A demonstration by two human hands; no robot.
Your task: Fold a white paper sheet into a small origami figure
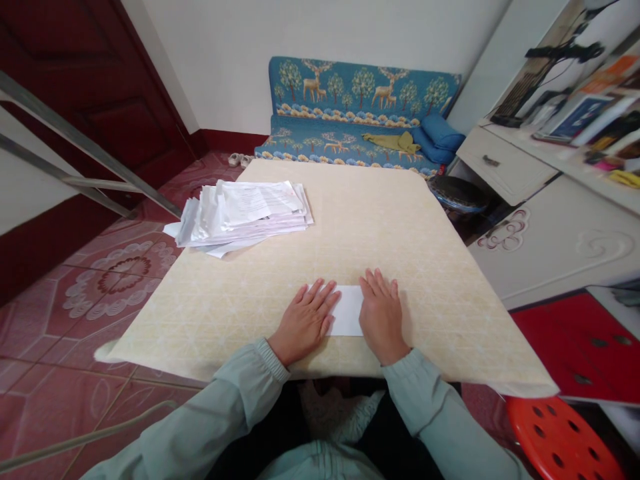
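Note:
A small white sheet of paper (pixel 346 311), perhaps folded, lies flat near the front edge of the table. My left hand (pixel 305 321) rests palm down over its left end, with the fingers stretched out and a little apart. Over the right end lies my right hand (pixel 384 317), also palm down, its fingers pointing away from me. Between the two hands the middle of the paper shows. Both of its ends are hidden under my hands.
A pale patterned cloth covers the table (pixel 360 220). At its far left sits a stack of papers (pixel 245 210). Behind stands a blue sofa (pixel 345 133) with deer on it. To the right are a white cabinet (pixel 560 227) and a red stool (pixel 563 440).

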